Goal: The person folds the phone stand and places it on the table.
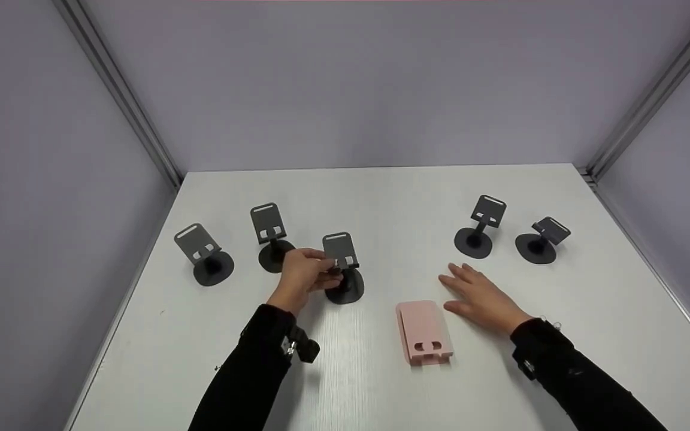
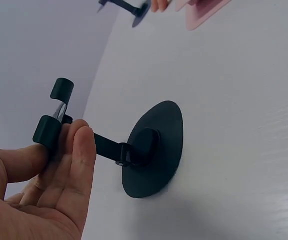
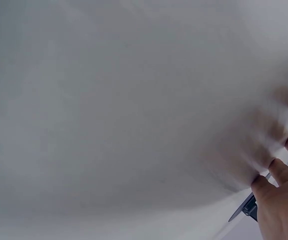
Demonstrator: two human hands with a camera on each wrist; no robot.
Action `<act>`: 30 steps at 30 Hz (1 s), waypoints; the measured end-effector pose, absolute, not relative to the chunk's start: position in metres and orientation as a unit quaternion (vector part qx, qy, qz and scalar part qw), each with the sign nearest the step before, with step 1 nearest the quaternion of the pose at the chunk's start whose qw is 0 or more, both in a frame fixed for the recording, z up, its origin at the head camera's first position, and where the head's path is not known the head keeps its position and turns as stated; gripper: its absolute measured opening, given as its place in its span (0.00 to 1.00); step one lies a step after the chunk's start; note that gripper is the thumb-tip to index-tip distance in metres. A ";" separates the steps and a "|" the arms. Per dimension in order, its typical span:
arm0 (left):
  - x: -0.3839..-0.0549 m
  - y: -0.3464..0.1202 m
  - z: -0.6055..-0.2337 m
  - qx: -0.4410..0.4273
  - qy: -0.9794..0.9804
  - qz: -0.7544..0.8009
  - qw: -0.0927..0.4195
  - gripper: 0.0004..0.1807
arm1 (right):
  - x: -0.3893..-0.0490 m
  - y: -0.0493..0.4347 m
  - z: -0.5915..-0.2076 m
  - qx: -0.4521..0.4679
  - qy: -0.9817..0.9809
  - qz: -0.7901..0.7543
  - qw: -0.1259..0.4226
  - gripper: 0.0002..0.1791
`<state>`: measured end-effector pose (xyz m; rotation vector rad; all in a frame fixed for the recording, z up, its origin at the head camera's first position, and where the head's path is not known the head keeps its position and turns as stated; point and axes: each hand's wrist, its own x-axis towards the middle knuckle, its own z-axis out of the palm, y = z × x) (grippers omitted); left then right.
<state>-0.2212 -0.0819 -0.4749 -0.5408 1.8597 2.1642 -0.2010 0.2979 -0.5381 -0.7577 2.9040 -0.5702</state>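
Note:
My left hand pinches the lower edge of a black phone stand between thumb and fingers. In the left wrist view its round base is on the table, with a thin neck rising to the plate I hold. My right hand lies spread and low over the table, fingers straight and holding nothing. Just left of it is a pink phone stand, folded flat.
Two more black stands, the far-left one and its neighbour, stand left of my left hand. Beyond my right hand are an upright black stand and a lower-tilted one. Grey walls enclose the white table.

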 end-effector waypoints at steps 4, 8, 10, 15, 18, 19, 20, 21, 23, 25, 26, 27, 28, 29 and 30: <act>-0.221 -0.080 -0.472 -0.180 0.634 0.742 0.123 0.18 | -0.201 0.298 -0.537 -0.248 0.949 -0.189 0.045 0.33; -0.219 -0.076 -0.467 -0.163 0.638 0.740 0.139 0.18 | -0.200 0.297 -0.537 -0.250 0.948 -0.193 0.039 0.32; -0.217 -0.074 -0.465 -0.151 0.642 0.737 0.146 0.16 | -0.200 0.297 -0.536 -0.248 0.948 -0.197 0.039 0.32; -0.214 -0.069 -0.460 -0.130 0.656 0.728 0.149 0.10 | -0.200 0.298 -0.534 -0.251 0.949 -0.187 0.043 0.32; -0.213 -0.065 -0.457 -0.115 0.665 0.724 0.144 0.10 | -0.202 0.298 -0.530 -0.253 0.951 -0.175 0.040 0.31; -0.213 -0.064 -0.457 -0.111 0.667 0.723 0.142 0.10 | -0.202 0.298 -0.530 -0.254 0.951 -0.174 0.041 0.31; -0.213 -0.063 -0.457 -0.106 0.671 0.721 0.141 0.10 | -0.202 0.298 -0.529 -0.255 0.951 -0.174 0.040 0.30; -0.213 -0.062 -0.457 -0.102 0.673 0.719 0.139 0.10 | -0.202 0.298 -0.529 -0.255 0.951 -0.173 0.040 0.30; -0.212 -0.060 -0.456 -0.097 0.677 0.716 0.139 0.10 | -0.202 0.299 -0.529 -0.255 0.951 -0.172 0.042 0.29; -0.212 -0.058 -0.456 -0.092 0.683 0.711 0.139 0.10 | -0.202 0.299 -0.529 -0.255 0.951 -0.169 0.044 0.30; -0.212 -0.057 -0.456 -0.091 0.686 0.708 0.138 0.10 | -0.202 0.299 -0.529 -0.256 0.951 -0.167 0.044 0.30; -0.212 -0.057 -0.456 -0.091 0.689 0.706 0.137 0.10 | -0.202 0.299 -0.530 -0.257 0.951 -0.165 0.044 0.30; -0.211 -0.056 -0.456 -0.090 0.692 0.703 0.137 0.09 | -0.202 0.299 -0.530 -0.258 0.951 -0.163 0.045 0.30; -0.211 -0.056 -0.456 -0.090 0.694 0.702 0.136 0.09 | -0.203 0.300 -0.530 -0.260 0.951 -0.160 0.046 0.30; -0.211 -0.056 -0.456 -0.089 0.696 0.699 0.137 0.09 | -0.203 0.300 -0.529 -0.261 0.951 -0.158 0.048 0.31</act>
